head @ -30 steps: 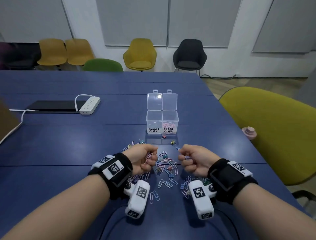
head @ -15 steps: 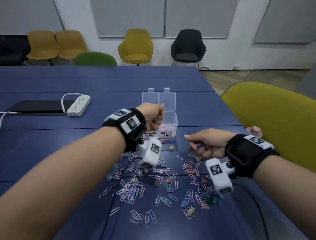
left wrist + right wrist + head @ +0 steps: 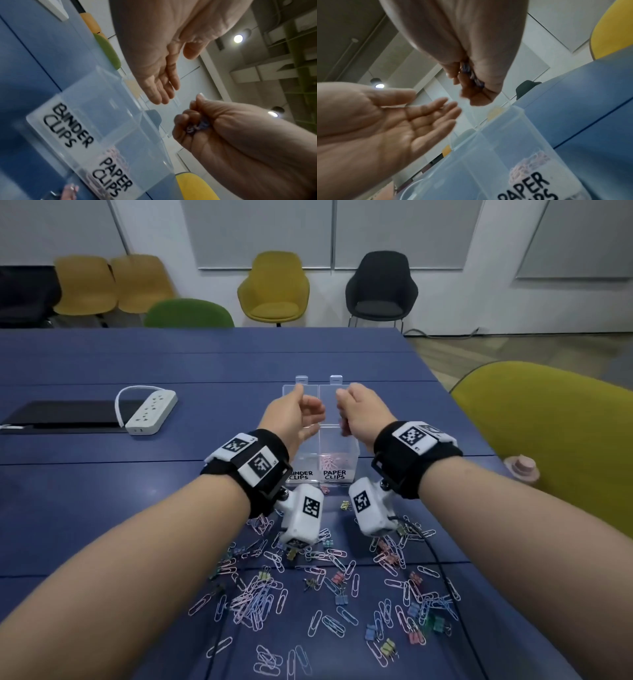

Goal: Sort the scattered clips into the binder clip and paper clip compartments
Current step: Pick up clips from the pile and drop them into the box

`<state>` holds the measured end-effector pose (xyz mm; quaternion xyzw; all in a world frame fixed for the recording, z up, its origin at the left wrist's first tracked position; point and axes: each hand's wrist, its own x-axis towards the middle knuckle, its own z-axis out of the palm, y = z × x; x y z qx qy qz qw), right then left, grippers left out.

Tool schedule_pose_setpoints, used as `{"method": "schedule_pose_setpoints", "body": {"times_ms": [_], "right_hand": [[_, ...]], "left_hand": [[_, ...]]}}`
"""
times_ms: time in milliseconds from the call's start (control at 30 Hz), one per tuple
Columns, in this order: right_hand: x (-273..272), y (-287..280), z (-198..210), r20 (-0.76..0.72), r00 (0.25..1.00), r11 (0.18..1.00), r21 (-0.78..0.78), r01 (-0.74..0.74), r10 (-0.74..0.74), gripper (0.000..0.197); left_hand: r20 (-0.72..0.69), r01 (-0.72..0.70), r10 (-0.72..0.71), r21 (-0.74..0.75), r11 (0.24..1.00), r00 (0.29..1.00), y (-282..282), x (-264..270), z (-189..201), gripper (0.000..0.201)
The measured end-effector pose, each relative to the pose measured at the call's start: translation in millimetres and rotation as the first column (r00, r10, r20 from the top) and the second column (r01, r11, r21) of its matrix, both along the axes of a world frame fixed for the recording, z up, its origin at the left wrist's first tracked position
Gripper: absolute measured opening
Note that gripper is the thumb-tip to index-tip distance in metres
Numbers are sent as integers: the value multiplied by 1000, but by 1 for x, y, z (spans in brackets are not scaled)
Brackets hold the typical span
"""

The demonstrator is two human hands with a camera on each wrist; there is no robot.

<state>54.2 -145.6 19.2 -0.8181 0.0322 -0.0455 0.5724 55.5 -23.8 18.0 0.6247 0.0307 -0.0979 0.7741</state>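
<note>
A clear two-compartment box [image 3: 355,447] stands on the blue table, labelled BINDER CLIPS and PAPER CLIPS, with its lids upright behind. Pink paper clips [image 3: 330,462] lie in the paper clip compartment [image 3: 529,163]. My left hand [image 3: 310,404] hovers over the box near the divider, palm open and nothing in it [image 3: 163,86]. My right hand [image 3: 346,414] is above the paper clip side, its curled fingers gripping a small bunch of purple clips [image 3: 199,125] [image 3: 471,75]. Several paper clips and binder clips [image 3: 325,594] lie scattered on the table in front of the box.
A white power strip [image 3: 150,412] and a black flat device [image 3: 65,414] lie at the left. An olive-yellow chair [image 3: 548,440] stands at the table's right edge beside a small pink object [image 3: 522,467]. A black cable [image 3: 435,559] crosses the clip pile.
Both hands rose from the clip pile to above the box. The left hand, a fist half a second ago, has opened. The right hand moved left and forward, still gripping clips.
</note>
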Motion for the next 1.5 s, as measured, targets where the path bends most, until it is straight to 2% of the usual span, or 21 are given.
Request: {"method": "schedule_pose_setpoints", "body": {"times_ms": [100,167,233,300,367,433,500,533,600,667,733,800,933,1067,1267,1400,1500], "right_hand": [[4,1,-1,-8,998,997,-62,-55,55,31],[2,-4,-2,-7,999,997,-66,-42,42,29],[-4,-14,-2,10,1000,999,-36,8,-8,26],[-17,-26,-3,45,997,994,-82,66,-63,21],[-31,-38,-7,84,992,953,-282,112,-91,20],[-50,-45,-12,-1,1000,836,-549,22,-27,17],[-69,-44,-16,-217,972,625,-748,-226,91,9],[-80,-40,-17,-317,937,520,-782,-345,145,7],[-95,-31,-22,-430,877,396,-782,-481,216,19],[-103,-23,-27,-469,850,308,-793,-525,241,31],[-105,-18,-32,-485,835,210,-816,-539,258,36],[-110,-15,-32,-490,828,158,-826,-541,273,36],[-120,-11,-33,-483,823,116,-838,-534,300,28],[-129,-8,-32,-474,836,137,-842,-523,276,21],[-136,-7,-35,-469,855,177,-843,-508,221,21],[-137,-9,-43,-484,858,248,-822,-513,171,24],[-139,-11,-49,-484,862,264,-821,-507,151,25]], "left_hand": [[71,5,-11,73,997,997,18,-10,3,34],[91,60,-75,155,986,993,28,-16,-1,26],[78,153,-184,297,943,980,35,-25,-8,21],[42,265,-330,506,821,943,40,-35,-18,19],[-21,351,-480,711,609,877,43,-45,-26,12],[-93,371,-579,847,382,810,40,-54,-29,1],[-129,320,-632,927,197,764,33,-62,-31,7],[-152,299,-648,946,123,746,29,-65,-32,10],[-205,288,-678,958,10,706,20,-72,-32,19],[-266,282,-705,955,-97,658,13,-78,-32,32],[-293,252,-729,953,-170,618,9,-80,-32,40],[-309,234,-736,950,-208,603,6,-82,-31,40],[-307,226,-732,951,-211,608,7,-85,-33,37],[-295,219,-717,955,-199,631,8,-89,-36,33],[-300,135,-695,950,-282,653,2,-97,-35,35],[-286,148,-663,955,-257,692,1,-97,-40,32],[-301,152,-640,949,-278,707,1,-100,-44,32]]}}
